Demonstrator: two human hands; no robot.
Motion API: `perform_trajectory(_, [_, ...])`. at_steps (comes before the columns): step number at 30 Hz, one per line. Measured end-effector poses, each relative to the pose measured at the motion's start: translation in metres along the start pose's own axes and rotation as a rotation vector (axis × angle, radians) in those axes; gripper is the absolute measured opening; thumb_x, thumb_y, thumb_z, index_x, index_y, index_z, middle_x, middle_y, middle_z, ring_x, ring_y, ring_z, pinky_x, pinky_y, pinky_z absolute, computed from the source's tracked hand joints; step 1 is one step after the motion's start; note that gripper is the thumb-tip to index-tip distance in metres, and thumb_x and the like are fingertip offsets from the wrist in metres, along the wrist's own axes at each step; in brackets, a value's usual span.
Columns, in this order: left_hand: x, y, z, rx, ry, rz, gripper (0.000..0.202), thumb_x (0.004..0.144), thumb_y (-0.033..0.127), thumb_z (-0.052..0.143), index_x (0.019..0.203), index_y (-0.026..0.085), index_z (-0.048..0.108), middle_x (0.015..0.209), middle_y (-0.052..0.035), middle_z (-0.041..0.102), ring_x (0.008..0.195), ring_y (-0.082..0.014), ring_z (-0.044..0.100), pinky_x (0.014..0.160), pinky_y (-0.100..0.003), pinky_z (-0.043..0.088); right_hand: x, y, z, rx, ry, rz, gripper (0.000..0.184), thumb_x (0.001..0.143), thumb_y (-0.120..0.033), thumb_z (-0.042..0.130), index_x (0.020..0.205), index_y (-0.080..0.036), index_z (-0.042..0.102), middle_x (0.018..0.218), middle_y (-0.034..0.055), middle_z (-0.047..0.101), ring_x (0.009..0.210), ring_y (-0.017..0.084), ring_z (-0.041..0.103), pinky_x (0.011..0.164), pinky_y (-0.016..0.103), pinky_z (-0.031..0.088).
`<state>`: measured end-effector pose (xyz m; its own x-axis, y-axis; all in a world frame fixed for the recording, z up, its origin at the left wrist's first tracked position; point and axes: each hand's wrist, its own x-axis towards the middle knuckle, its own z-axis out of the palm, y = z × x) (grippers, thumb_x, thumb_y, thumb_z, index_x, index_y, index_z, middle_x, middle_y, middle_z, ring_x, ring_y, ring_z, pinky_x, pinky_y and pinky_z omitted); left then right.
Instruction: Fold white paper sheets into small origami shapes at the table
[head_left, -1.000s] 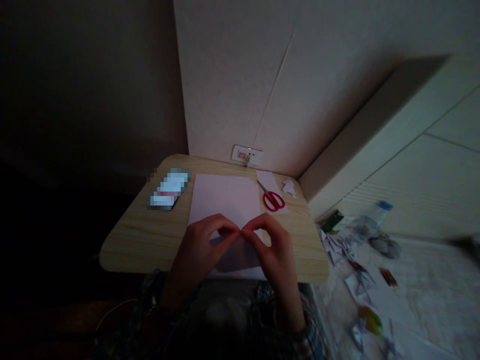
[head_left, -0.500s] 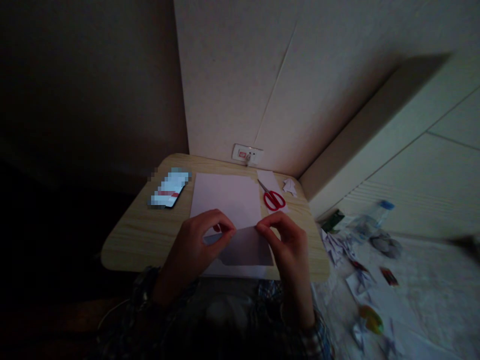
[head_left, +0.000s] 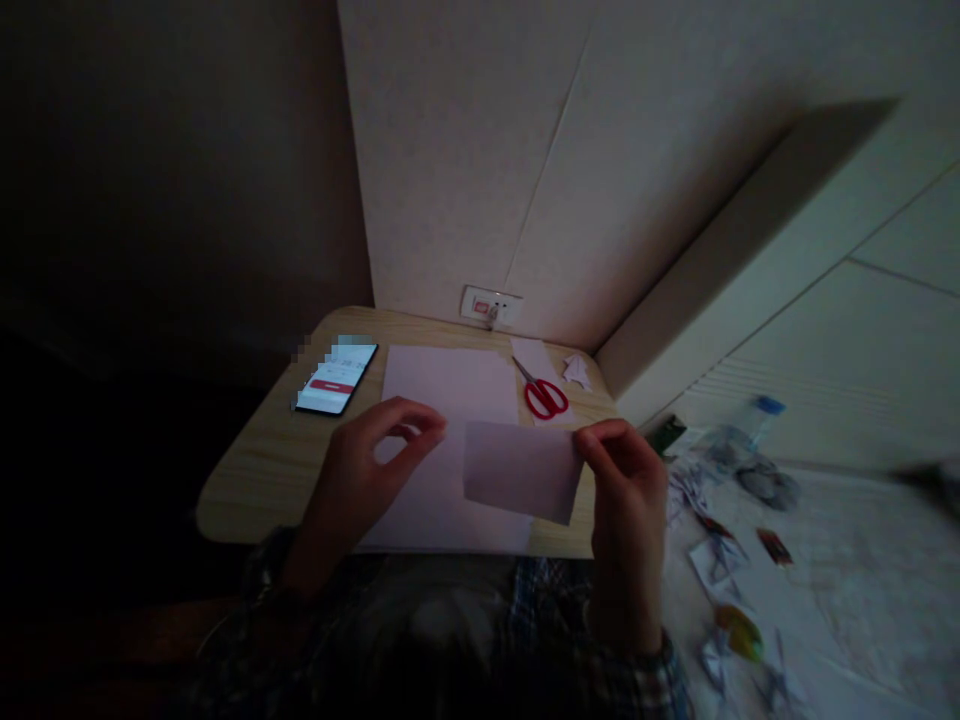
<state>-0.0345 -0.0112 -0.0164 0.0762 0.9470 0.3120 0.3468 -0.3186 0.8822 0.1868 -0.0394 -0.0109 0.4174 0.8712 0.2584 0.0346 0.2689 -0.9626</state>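
Observation:
My right hand [head_left: 626, 480] pinches the right edge of a small pale paper piece [head_left: 519, 470] and holds it up above the near edge of the small wooden table [head_left: 255, 470]. My left hand [head_left: 367, 470] hovers to the left of that piece with thumb and fingers apart, holding nothing. Under both hands lies a larger white sheet [head_left: 448, 385] flat on the table.
Red-handled scissors [head_left: 541, 393] lie on a paper strip at the back right, beside a crumpled paper scrap [head_left: 577, 370]. A lit phone [head_left: 335, 378] rests at the back left. A wall socket [head_left: 491, 304] sits behind. Paper scraps and a bottle [head_left: 754, 425] litter the bed on the right.
The hands parted: my right hand carried the small paper piece to the right and up, and my left hand let go of it and moved left.

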Motion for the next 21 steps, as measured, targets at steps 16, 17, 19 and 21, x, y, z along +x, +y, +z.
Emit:
perform_trajectory(16, [-0.002,-0.008,0.006,-0.29,0.043,-0.237,0.014,0.065,0.029,0.07,0.071,0.019,0.061,0.064,0.0028,0.062,0.064,-0.015,0.061,0.06,-0.024,0.052,-0.006,0.007,0.012,-0.13,-0.222,-0.056,0.023,0.082,-0.022,0.062,0.104,-0.026,0.064,0.085,0.0002,0.065,0.079,0.015,0.059,0.072,0.027,0.048])
perform_trajectory(17, [-0.002,-0.008,0.005,-0.299,0.053,-0.248,0.016,0.065,0.03,0.071,0.072,0.019,0.061,0.065,0.0024,0.063,0.065,-0.0155,0.062,0.061,-0.025,0.052,-0.007,0.007,0.011,-0.15,-0.247,-0.072,0.024,0.082,-0.021,0.062,0.105,-0.026,0.064,0.086,0.0004,0.064,0.08,0.015,0.06,0.074,0.028,0.048])
perform_trajectory(19, [-0.002,-0.009,0.005,-0.313,0.067,-0.261,0.02,0.063,0.031,0.073,0.074,0.019,0.062,0.066,0.0019,0.064,0.066,-0.0163,0.063,0.062,-0.026,0.053,-0.008,0.006,0.008,-0.194,-0.293,-0.095,0.023,0.083,-0.021,0.061,0.105,-0.027,0.065,0.09,0.0008,0.064,0.082,0.015,0.06,0.076,0.028,0.048])
perform_trajectory(21, [-0.002,-0.009,0.006,-0.318,0.083,-0.265,0.021,0.062,0.032,0.074,0.074,0.02,0.062,0.067,0.0017,0.064,0.067,-0.0167,0.063,0.063,-0.027,0.054,-0.008,0.004,0.005,-0.226,-0.342,-0.104,0.022,0.084,-0.021,0.06,0.104,-0.028,0.066,0.095,0.0011,0.066,0.083,0.015,0.06,0.076,0.028,0.048])
